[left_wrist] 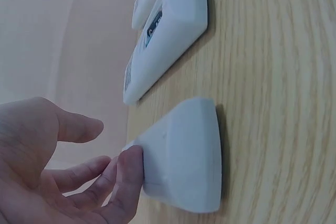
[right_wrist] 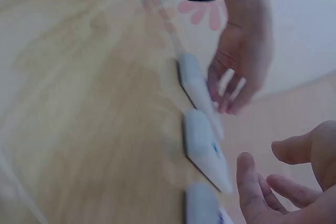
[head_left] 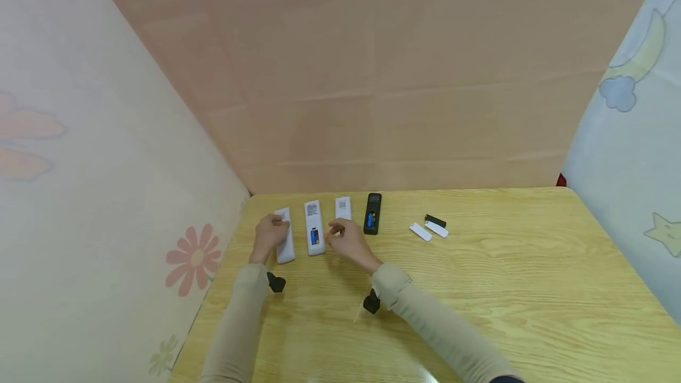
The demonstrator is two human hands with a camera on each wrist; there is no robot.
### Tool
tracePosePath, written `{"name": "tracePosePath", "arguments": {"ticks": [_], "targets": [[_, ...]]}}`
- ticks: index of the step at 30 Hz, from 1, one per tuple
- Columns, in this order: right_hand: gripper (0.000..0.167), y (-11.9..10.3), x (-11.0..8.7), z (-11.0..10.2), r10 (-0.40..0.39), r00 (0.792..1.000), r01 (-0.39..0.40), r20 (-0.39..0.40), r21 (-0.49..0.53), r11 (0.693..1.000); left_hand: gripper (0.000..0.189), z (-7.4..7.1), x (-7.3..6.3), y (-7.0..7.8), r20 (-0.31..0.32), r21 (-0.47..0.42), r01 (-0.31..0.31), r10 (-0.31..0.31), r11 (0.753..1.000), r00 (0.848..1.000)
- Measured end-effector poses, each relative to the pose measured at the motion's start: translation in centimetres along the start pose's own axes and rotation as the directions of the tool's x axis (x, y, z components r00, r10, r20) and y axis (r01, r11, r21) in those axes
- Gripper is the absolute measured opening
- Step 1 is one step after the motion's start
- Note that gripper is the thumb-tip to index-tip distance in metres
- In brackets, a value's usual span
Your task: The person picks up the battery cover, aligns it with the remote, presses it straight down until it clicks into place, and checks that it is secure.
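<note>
four remotes in a row on the counter (head_left: 479,288), all back-up, likely so the battery bays face the hands. left remote (head_left: 286,248) sits at the row's left end, under the left hand (head_left: 268,234). fingers touch its side, thumb apart from them, not wrapped round; probably just steadying it. bay not visible there. second remote (head_left: 314,222) next along, bay uncovered, blue batteries (head_left: 314,236) showing. right hand (head_left: 350,244) hangs over the lower part of the third remote (head_left: 343,207), fingers apart and loosely bent, nothing between them; contact with the remote, cannot tell. black remote (head_left: 375,207) beyond, also uncovered. two white covers (head_left: 421,231) and a black cover (head_left: 434,220) lie off to the right, one white overlapping the black, probably parked there to stay out of the way.
</note>
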State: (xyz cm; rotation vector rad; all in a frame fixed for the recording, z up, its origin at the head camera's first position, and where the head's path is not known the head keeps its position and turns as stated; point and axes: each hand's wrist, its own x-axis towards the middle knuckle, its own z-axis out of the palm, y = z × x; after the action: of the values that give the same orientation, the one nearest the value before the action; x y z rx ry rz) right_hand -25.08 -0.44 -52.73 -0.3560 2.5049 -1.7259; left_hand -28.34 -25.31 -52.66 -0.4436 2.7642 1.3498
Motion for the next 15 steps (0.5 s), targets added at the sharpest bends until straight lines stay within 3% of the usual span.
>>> {"name": "tracePosePath", "arguments": {"ticks": [6, 15], "targets": [[0.037, -0.6, 0.0, -3.4, -0.005, 1.000, 0.006, -0.024, 0.060, 0.998, 0.049, 0.4, 0.1, 0.4, 0.011, -0.030, 0.013, -0.012, 0.999, 1.000], [0.036, -0.7, -0.1, -6.9, -0.010, 0.998, 0.010, -0.068, 0.002, 1.000, 0.050, 0.7, -0.2, 1.2, 0.060, -0.076, 0.001, 0.004, 0.997, 0.998]]}}
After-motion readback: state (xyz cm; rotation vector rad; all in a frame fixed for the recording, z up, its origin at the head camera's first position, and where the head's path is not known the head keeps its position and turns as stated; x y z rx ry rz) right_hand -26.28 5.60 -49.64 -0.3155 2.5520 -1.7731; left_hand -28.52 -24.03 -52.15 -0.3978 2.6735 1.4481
